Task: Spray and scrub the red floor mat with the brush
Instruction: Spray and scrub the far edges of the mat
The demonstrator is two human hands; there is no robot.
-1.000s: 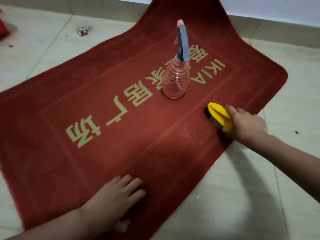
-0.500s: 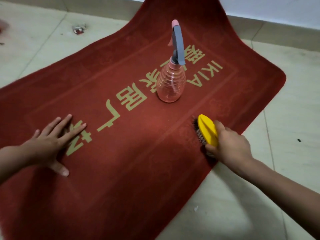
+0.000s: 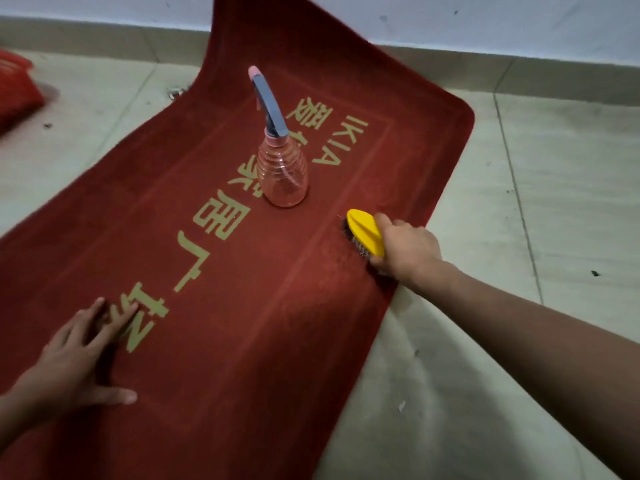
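Note:
The red floor mat with gold lettering lies on the tiled floor, its far end curling up the wall. A clear pink spray bottle with a grey trigger stands upright on the mat near its far end. My right hand grips a yellow brush, bristles down on the mat near its right edge, just right of the bottle. My left hand rests flat on the mat at the lower left, fingers spread over a gold character.
Pale floor tiles surround the mat. A red object sits at the far left edge. Small debris lies beside the mat's far left side. A white wall with a grey skirting runs along the back.
My left hand has shifted from the mat's near edge to its left part. My right hand drew the brush toward me along the right edge, then pushed it away again.

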